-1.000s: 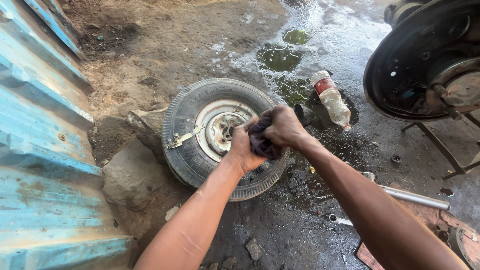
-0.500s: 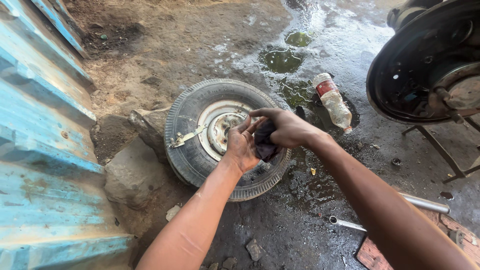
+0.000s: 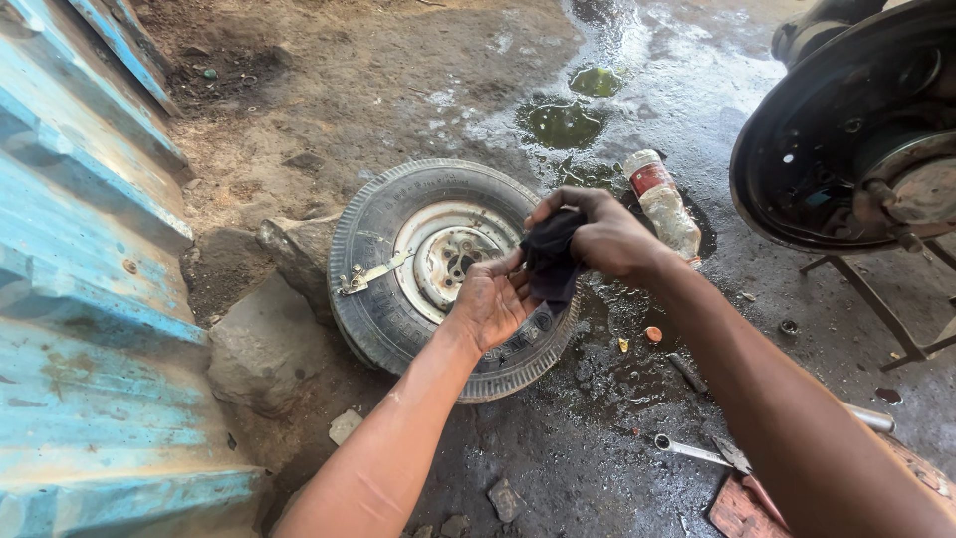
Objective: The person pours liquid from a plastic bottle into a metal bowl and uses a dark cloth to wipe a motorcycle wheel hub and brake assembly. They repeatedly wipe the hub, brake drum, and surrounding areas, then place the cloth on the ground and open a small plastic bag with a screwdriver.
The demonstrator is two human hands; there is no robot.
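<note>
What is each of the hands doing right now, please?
Left hand: open, palm up, touching the dark rag.
Right hand: closed on the dark rag, above the tyre.

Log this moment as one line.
left hand: open, palm against rag | right hand: grips rag | below: tyre lying flat | bottle beside
</note>
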